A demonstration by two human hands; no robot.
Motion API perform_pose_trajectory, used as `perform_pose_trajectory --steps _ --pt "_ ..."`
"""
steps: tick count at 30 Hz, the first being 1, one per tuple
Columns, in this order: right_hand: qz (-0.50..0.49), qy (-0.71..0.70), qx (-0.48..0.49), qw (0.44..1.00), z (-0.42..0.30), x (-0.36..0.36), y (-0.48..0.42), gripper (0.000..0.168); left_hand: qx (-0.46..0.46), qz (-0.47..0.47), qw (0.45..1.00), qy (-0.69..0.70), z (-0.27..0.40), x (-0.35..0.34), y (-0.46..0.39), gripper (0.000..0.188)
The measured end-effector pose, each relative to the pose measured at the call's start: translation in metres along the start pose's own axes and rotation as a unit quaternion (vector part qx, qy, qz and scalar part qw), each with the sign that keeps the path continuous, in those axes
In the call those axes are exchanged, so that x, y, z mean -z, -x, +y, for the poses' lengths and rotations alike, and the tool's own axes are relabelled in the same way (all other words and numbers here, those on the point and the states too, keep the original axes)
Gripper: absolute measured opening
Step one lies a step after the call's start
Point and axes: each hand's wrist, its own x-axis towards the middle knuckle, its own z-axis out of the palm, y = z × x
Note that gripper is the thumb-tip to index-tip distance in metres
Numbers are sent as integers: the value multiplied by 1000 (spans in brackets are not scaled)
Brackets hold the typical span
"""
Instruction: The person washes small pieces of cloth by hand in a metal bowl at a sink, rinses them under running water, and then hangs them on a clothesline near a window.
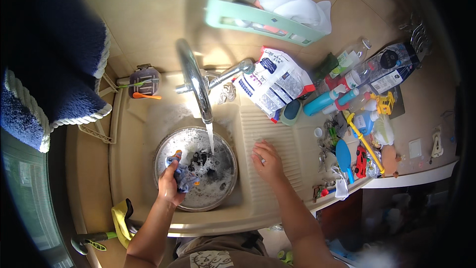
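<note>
My left hand (171, 185) grips a wet, bunched grey-blue cloth (185, 176) with orange patches. It holds the cloth over the left side of a round metal basin (196, 205) in the sink. Dark cloth (199, 158) lies in the basin's sudsy water. From the curved chrome faucet (197, 82) a stream of water (210, 137) falls into the basin. Over the ridged washboard (271, 128), right of the basin, my right hand (268, 162) is loosely bent, thumb apart from the fingers. A small pale spot shows by the thumb; what it is, I cannot tell.
A red-and-white plastic bag (275, 82) and a green soap box (291, 112) stand behind the washboard. Bottles (323, 102), a blue brush (343, 156) and a red toy car (360, 161) crowd the right. Yellow gloves (121, 221) hang at the front left; blue towels (74, 82) hang above.
</note>
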Motion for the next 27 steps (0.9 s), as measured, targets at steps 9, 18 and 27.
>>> perform_pose_trajectory --steps 9,18,27 --pt "-38 343 -142 928 36 28 1 87 5 -48 999 3 -1 -11 -10 41" --pt "-136 -406 -294 855 -89 -107 -15 93 -33 -50 980 -192 16 -47 -32 47" --pt "-86 -700 -416 574 -86 -154 -47 80 -219 -42 822 -524 37 -69 -54 41"
